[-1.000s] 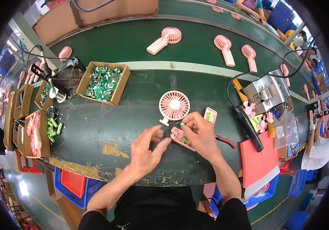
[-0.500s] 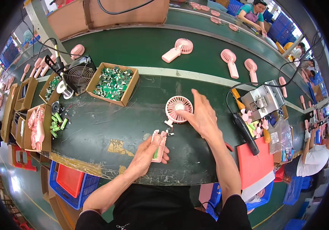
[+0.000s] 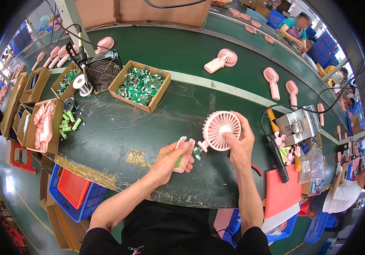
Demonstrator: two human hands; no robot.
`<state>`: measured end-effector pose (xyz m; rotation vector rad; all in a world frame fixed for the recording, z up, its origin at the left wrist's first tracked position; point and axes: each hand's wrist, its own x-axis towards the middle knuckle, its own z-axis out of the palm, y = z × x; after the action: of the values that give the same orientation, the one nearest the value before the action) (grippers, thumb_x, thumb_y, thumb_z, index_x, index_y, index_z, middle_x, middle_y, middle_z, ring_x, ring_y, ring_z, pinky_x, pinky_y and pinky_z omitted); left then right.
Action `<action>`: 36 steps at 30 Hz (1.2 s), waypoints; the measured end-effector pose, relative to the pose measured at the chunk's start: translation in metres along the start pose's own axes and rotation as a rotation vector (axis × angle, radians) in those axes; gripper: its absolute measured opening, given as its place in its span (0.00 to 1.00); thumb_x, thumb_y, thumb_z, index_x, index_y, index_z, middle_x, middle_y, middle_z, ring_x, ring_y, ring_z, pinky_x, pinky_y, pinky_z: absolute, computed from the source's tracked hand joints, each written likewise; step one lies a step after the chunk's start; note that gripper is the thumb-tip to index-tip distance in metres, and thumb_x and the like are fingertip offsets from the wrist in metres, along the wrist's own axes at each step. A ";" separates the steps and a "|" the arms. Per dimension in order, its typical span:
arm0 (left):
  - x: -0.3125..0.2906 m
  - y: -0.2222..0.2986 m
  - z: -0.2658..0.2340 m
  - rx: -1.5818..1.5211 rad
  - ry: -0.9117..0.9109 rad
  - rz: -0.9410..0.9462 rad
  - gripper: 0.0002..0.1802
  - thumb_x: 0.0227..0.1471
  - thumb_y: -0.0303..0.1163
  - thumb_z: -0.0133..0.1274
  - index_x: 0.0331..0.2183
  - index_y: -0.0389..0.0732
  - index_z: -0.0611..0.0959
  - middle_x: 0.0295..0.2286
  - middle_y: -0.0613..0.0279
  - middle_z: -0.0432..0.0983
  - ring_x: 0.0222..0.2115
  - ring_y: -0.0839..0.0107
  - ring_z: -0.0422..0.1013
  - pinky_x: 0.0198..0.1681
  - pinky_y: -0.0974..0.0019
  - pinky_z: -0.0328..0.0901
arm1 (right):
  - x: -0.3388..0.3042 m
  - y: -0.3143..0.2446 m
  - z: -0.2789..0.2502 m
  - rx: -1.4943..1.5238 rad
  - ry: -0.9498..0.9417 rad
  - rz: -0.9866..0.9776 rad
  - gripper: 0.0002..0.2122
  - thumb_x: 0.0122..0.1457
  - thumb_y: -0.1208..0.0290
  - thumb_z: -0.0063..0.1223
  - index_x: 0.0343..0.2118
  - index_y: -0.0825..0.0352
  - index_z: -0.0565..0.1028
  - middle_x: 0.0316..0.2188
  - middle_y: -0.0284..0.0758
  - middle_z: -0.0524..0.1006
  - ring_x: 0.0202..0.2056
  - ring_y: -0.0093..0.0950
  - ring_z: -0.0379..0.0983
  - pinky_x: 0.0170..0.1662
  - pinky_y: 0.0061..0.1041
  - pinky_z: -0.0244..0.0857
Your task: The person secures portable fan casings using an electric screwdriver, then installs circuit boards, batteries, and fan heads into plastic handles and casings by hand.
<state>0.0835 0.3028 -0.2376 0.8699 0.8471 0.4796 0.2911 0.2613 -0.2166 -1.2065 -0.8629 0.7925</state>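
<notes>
Over the dark green bench, my left hand (image 3: 165, 162) grips a pink fan handle shell (image 3: 185, 160), with a bit of green showing inside it. My right hand (image 3: 242, 148) is closed around the rim of a round pink fan head (image 3: 216, 127), thumb on its grille. The fan head's short neck points toward the handle. A small green circuit board (image 3: 197, 152) hangs by the neck, close to my left fingertips. Whether those fingertips touch the board I cannot tell.
A cardboard box (image 3: 166, 85) of circuit boards stands beyond my hands. Leftward are green battery cells (image 3: 67, 123), a solder spool (image 3: 81, 85) and a black blower fan (image 3: 103, 71). An electric screwdriver (image 3: 277, 159) and red pad (image 3: 283, 191) lie right. Pink fans (image 3: 272, 80) lie on the conveyor.
My right hand has taken hold of the fan head and lifted it off the bench, toward the handle. My left hand still holds the handle shell, now slightly farther right.
</notes>
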 end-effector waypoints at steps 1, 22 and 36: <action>0.003 0.001 0.003 -0.032 -0.013 -0.055 0.21 0.62 0.43 0.46 0.43 0.33 0.76 0.29 0.55 0.76 0.25 0.68 0.75 0.29 0.64 0.72 | -0.002 -0.002 0.000 0.039 -0.031 -0.033 0.28 0.46 0.82 0.64 0.53 0.75 0.68 0.44 0.39 0.76 0.45 0.25 0.75 0.50 0.24 0.69; 0.025 0.004 0.012 -0.094 -0.268 -0.268 0.15 0.62 0.37 0.47 0.40 0.34 0.75 0.28 0.48 0.78 0.24 0.63 0.77 0.24 0.64 0.75 | 0.002 0.026 -0.004 -0.115 -0.023 0.160 0.19 0.56 0.79 0.58 0.51 0.75 0.71 0.42 0.37 0.78 0.43 0.21 0.74 0.48 0.22 0.69; 0.029 -0.014 0.003 -0.267 -0.084 -0.058 0.14 0.65 0.31 0.40 0.45 0.32 0.73 0.31 0.48 0.79 0.27 0.63 0.79 0.31 0.61 0.78 | -0.022 -0.012 0.011 -0.595 -0.401 -0.298 0.15 0.45 0.80 0.67 0.36 0.69 0.75 0.33 0.34 0.76 0.27 0.20 0.73 0.26 0.18 0.64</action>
<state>0.1039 0.3132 -0.2610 0.6136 0.7104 0.4898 0.2725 0.2449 -0.2062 -1.4018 -1.6502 0.5516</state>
